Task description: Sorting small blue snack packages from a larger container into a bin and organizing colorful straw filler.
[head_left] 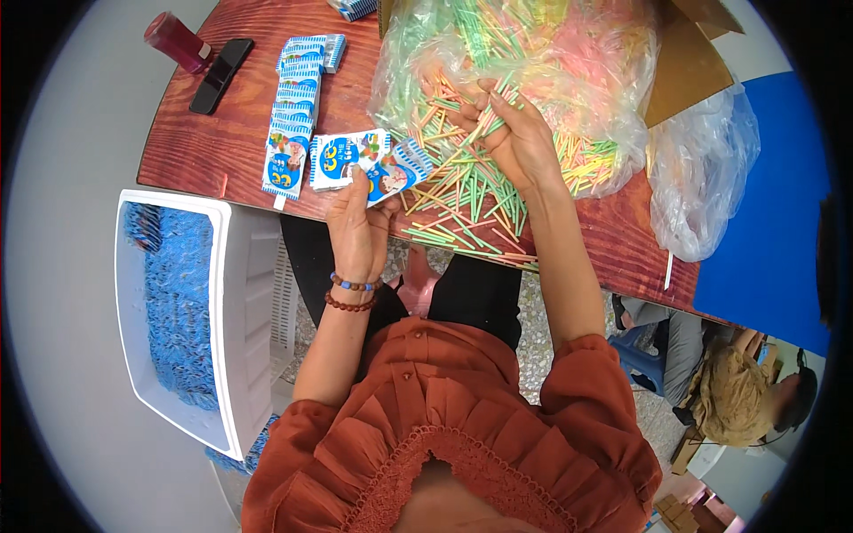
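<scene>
My left hand (357, 226) pinches a small blue-and-white printed packet (400, 171) at the table's near edge. Just left of it, another flat packet (330, 163) lies beside my fingers. Above the loose pile, my right hand (518, 140) is closed on a few thin pastel sticks (494, 111) in pink, green and yellow. More sticks (475, 197) of the same kind lie scattered below that hand, up to the table edge. A row of overlapping packets (295, 120) runs away from me on the left.
A clear plastic bag (569, 53) full of sticks fills the far middle, beside a cardboard box flap (689, 75). A crumpled bag (697, 191) hangs at right. A phone (222, 76) and red jar (178, 42) stand far left. A white bin (222, 329) holds blue pieces. Another person (733, 391) sits lower right.
</scene>
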